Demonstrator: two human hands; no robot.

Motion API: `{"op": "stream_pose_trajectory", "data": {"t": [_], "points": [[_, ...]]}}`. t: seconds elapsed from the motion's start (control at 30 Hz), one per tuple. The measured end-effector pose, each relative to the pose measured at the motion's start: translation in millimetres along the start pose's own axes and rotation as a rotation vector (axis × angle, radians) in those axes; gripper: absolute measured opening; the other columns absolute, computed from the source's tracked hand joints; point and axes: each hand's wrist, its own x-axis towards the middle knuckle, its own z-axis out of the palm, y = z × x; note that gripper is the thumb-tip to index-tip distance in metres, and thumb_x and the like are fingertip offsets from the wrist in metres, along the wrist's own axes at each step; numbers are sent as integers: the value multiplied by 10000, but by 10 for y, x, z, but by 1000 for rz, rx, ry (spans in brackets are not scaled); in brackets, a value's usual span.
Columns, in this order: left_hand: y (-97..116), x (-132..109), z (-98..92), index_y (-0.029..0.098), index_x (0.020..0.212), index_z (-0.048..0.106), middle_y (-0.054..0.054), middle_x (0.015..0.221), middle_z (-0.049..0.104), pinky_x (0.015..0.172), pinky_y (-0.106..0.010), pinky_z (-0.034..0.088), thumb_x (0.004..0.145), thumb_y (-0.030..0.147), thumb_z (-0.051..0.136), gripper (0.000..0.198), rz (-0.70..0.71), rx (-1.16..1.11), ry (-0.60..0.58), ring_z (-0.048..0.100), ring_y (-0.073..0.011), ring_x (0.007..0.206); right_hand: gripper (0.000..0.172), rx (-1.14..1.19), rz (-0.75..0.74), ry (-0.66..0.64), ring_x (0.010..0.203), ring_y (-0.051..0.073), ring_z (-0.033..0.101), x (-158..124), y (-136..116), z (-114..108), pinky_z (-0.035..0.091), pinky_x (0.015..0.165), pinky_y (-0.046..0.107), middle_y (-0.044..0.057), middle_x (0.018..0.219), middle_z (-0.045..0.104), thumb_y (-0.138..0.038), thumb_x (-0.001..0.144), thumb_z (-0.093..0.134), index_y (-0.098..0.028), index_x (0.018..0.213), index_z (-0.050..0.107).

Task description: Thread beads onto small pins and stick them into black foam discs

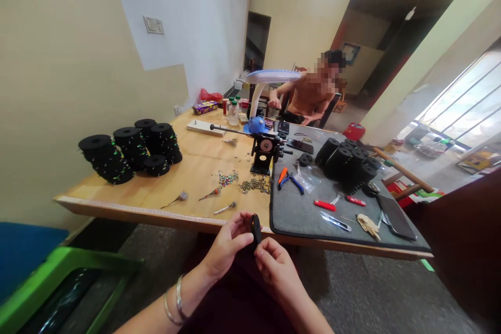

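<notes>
As you hold your forearms at the near edge of the table, your left hand [229,244] grips a thin, round black disc [255,228] between thumb and fingers, the disc standing on edge. Your right hand [277,266] is just below it, thumb and forefinger pressed together at its lower rim; what they pinch cannot be told.

Just beyond your left hand, on the pale wooden table [152,190], lies a small white-handled brush-like bundle [225,207]. Farther ahead of your hands are a heap of small brass-coloured pieces [253,185] and, behind it, a black metal device with a round dial [263,151]. Well to the left of your hands stand black cylindrical stacks [129,148] bearing coloured bits.

To the right of your hands, a grey fabric mat [293,224] carries pliers with orange and blue handles [299,187] and silver metal snips [335,221]. Opposite you sits another person [313,94].
</notes>
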Motion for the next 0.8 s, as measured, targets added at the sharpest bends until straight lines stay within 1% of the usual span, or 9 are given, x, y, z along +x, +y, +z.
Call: {"op": "stream_pose_trajectory", "data": {"t": [0.07,0.13,0.23,0.3,0.43,0.53,0.63,0.7,0.8], "points": [[11,9,12,193,1018,551,-42,961,622,855,-345,454,697,222,678,346,26,53,5,604,-208,909,309,-157,-90,25,419,56,294,-40,-30,28,238,414,178,-83,529,424,-453,803,611,-193,713,470],[30,22,19,193,1001,534,-34,919,622,813,-324,465,678,189,678,353,40,167,13,605,-195,868,244,-393,-210,62,499,86,392,-70,-113,20,324,488,194,-56,570,462,-376,853,557,-185,712,501],[45,60,17,181,961,529,-38,873,636,755,-300,470,637,149,680,359,14,375,0,605,-196,841,153,-780,-373,78,621,130,500,-85,-286,-33,389,593,224,-6,673,568,-257,874,516,-181,748,559],[33,100,1,168,935,540,-40,850,642,700,-284,466,640,158,664,320,-31,482,-40,604,-192,800,107,-1003,-471,32,660,151,537,-74,-392,-73,402,622,240,19,727,613,-193,866,509,-184,789,584],[-31,186,-71,142,818,580,-9,743,617,607,-244,424,660,227,642,190,-145,576,-120,559,-146,667,128,-1343,-640,-95,734,189,564,-23,-527,-136,417,661,271,70,802,638,-148,885,478,-183,854,598],[-52,207,-129,136,735,599,28,618,561,507,-214,360,686,291,622,163,-290,590,-211,490,-104,539,104,-1389,-651,-206,763,191,571,18,-576,-192,423,678,271,66,821,640,-155,889,502,-189,888,600],[-35,181,-157,141,721,608,48,566,521,440,-203,319,696,324,593,185,-449,517,-293,470,-89,460,91,-1275,-587,-281,737,166,574,54,-600,-258,422,667,248,36,794,639,-156,884,519,-198,871,598],[-20,155,-158,143,701,606,50,557,511,422,-200,315,678,321,591,181,-525,434,-313,491,-92,449,97,-1175,-536,-288,710,150,574,70,-594,-299,423,655,233,21,768,636,-157,880,521,-199,841,599],[-17,125,-154,138,667,600,41,520,521,408,-199,306,664,312,593,174,-602,286,-331,492,-92,429,102,-1028,-471,-242,690,139,571,72,-538,-348,428,654,224,9,748,634,-184,880,524,-193,813,600]]}}
